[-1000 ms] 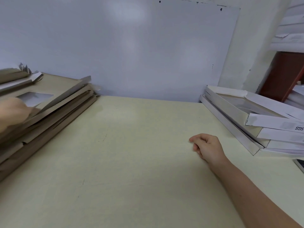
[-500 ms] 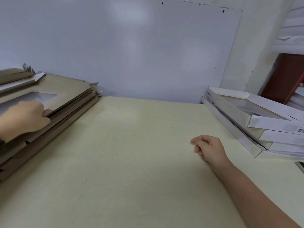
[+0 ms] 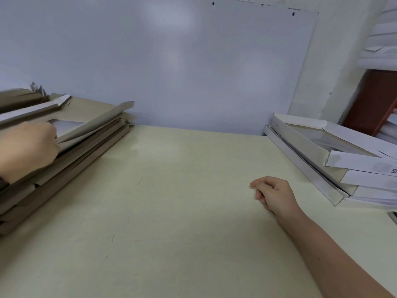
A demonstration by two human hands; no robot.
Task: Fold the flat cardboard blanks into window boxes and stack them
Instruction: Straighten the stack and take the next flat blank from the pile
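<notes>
Head view: pale table (image 3: 182, 211), white panel (image 3: 193, 61) on wall behind, stack of folded white boxes (image 3: 311, 155) at far right. Pile of brown flat blanks (image 3: 64, 168) at left, top blank (image 3: 101, 119) with window cutout tilted up off pile. Left hand (image 3: 28, 147) right on it, gripping near edge, fingertips tucked out of sight. Right hand (image 3: 275, 194) resting on table, closer to boxes, touching neither stack, loosely curled, holding nothing.

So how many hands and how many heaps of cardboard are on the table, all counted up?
Hands: 2, the left hand and the right hand
Piles of blanks: 1, the pile of flat brown cardboard blanks
Stacks of boxes: 1, the stack of folded white window boxes
Total: 4
</notes>
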